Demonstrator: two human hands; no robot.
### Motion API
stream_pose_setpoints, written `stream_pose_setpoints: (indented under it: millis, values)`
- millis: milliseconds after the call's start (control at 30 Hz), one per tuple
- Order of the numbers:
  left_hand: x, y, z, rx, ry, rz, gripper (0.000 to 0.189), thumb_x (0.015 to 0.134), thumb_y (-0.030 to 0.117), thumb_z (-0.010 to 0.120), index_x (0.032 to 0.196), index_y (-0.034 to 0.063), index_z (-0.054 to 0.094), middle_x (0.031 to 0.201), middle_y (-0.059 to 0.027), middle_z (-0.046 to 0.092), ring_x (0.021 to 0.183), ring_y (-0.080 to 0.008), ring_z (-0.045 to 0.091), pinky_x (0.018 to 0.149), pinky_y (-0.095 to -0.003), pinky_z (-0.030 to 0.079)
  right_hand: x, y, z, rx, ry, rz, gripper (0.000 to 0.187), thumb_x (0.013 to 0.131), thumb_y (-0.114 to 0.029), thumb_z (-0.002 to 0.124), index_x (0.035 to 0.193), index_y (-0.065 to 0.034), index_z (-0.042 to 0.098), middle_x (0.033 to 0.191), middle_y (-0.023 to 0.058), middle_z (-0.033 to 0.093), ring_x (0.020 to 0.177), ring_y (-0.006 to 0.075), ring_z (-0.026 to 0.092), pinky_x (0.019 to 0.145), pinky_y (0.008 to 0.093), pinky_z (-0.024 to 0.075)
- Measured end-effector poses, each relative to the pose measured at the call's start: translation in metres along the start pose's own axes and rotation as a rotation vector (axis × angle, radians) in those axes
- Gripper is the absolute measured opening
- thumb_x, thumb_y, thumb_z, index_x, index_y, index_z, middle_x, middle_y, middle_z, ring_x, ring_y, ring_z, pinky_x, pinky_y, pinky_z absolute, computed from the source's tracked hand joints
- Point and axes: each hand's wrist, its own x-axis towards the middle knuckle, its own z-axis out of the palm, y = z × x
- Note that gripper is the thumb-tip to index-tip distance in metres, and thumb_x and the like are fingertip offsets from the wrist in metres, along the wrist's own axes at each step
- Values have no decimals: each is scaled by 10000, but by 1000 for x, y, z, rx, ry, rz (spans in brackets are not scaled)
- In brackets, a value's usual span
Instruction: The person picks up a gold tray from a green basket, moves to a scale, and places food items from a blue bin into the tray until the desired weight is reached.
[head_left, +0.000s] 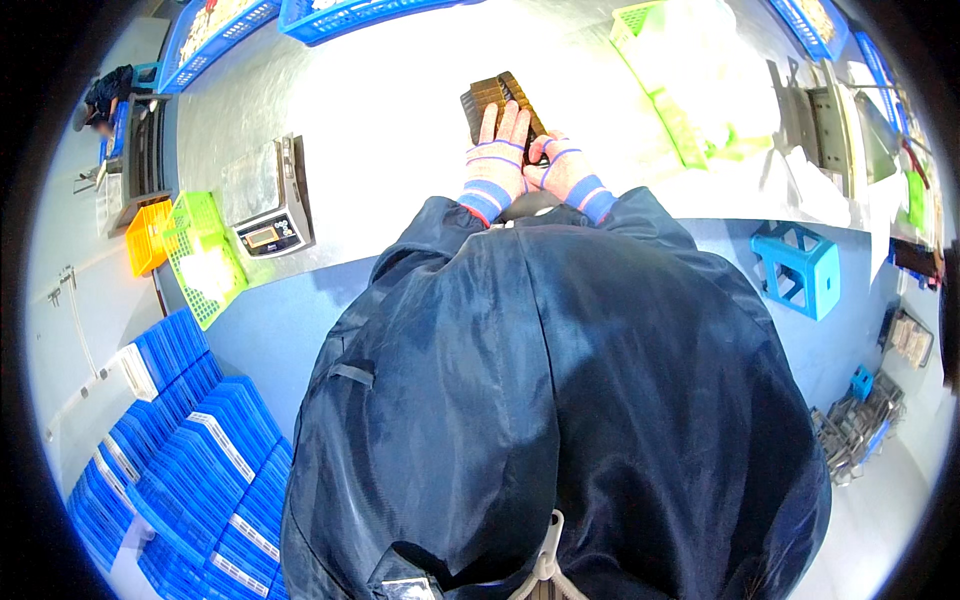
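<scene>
A dark brown, ribbed, block-like object (491, 91) sits on the metal worktable (375, 142) in front of me; its exact kind is unclear. Both my hands wear pink knit gloves with blue stripes. My left hand (496, 161) lies over the near part of the object, its fingers stretched out and slightly apart. Against the object's right near side is my right hand (562, 163), with the fingers curled in. Whether those fingers grip an edge is hidden. The hands nearly meet at the wrists.
A digital scale (271, 202) stands left, beside a green basket (199, 255). Blue crates (217, 45) line the far edge. To the right are a green crate (652, 97) and a blue stool (799, 270). Blue crates (202, 457) are stacked lower left. A person (111, 94) bends far left.
</scene>
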Motion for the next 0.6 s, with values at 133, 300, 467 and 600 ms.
stream_pose_setpoints:
  millis: [133, 300, 467, 600]
  values:
    - [0, 0, -1, -19, 14, 8, 909, 540, 419, 704, 1266, 57, 293, 1329, -158, 247, 1238, -371, 166, 1006, -386, 236, 1, 3, 1, -4, -9, 14, 193, 622, -162, 630, 696, -36, 504, 806, 147, 495, 745, 294, 515, 665, 344, 438]
    - [-1, -7, -4, -117, -23, 48, 954, 519, 431, 715, 1278, 62, 271, 1343, -163, 213, 1244, -361, 161, 1006, -404, 222, 2, 6, 1, -34, -15, 11, 181, 617, -190, 610, 711, -62, 523, 831, 146, 508, 788, 315, 522, 687, 373, 440]
    - [-4, -27, -12, -216, -64, 114, 1010, 480, 376, 753, 1291, 63, 239, 1353, -170, 178, 1259, -324, 152, 1018, -362, 209, 0, 6, -1, 30, -4, -72, 109, 648, -132, 576, 717, -66, 523, 816, 141, 504, 805, 311, 511, 700, 366, 431]
    - [-5, -28, -10, -242, -51, 99, 1014, 483, 393, 750, 1293, 63, 237, 1356, -166, 176, 1259, -319, 158, 1015, -368, 211, 1, 14, -3, 91, 8, -112, 66, 667, -93, 553, 722, -68, 526, 819, 144, 507, 774, 305, 515, 693, 352, 429]
